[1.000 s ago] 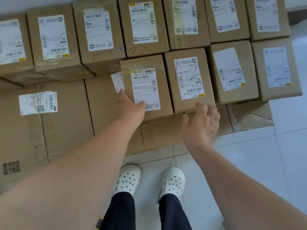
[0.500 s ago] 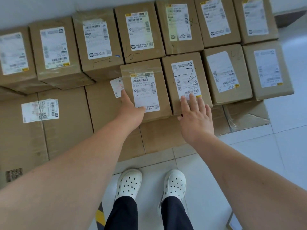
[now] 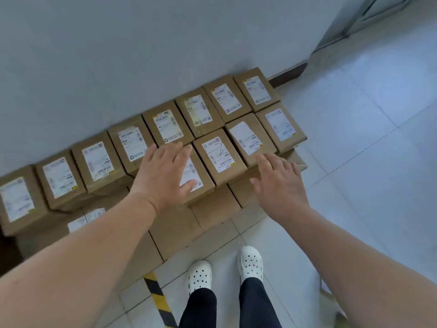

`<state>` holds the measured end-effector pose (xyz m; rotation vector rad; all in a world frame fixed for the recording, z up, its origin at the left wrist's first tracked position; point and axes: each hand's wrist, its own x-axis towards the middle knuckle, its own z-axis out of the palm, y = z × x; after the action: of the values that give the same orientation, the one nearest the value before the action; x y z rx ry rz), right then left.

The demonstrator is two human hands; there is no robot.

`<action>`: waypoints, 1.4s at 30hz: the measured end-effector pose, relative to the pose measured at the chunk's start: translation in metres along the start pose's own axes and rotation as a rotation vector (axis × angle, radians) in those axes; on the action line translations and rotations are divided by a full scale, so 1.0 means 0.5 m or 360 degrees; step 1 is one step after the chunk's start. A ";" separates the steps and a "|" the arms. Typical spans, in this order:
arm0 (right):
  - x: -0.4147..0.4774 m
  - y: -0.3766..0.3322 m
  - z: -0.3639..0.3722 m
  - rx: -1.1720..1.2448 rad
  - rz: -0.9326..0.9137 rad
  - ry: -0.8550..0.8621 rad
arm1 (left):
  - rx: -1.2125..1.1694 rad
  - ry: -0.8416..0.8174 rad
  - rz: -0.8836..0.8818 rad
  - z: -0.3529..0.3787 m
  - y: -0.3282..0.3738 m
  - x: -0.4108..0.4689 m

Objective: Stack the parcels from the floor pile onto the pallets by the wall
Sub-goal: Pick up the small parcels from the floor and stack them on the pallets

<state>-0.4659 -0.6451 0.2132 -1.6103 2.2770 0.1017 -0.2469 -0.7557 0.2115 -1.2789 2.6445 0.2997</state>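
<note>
White clogs on tiled floor, nearest, well short of pen-marked parcel. Yellow-black floor tape also near, down-left of that parcel. Left hand flat, fingers straight, over labelled parcel just left of pen-marked one; contact unclear. Right hand spread, empty, just right of it. Back row of parcels beyond it, against wall.
</note>
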 end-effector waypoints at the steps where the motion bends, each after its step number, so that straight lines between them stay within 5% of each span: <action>1: -0.034 0.004 -0.036 0.0014 0.0042 0.0028 | 0.0012 0.0009 0.0049 -0.035 0.009 -0.016; 11: -0.447 0.070 -0.248 0.0021 0.0502 0.0224 | 0.0167 0.0195 0.0560 -0.270 0.161 -0.224; 27: -1.280 0.140 -0.106 0.0314 0.1658 0.0336 | 0.0126 0.0131 0.1425 -0.256 0.614 -0.630; 42: -1.431 0.209 0.189 0.0869 0.2272 0.0289 | 0.0404 -0.0202 0.1848 -0.001 0.921 -0.690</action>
<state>-0.3299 0.0602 0.3396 0.4264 2.7373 -0.3021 -0.3992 -0.2174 0.3455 0.4317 2.8493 0.1576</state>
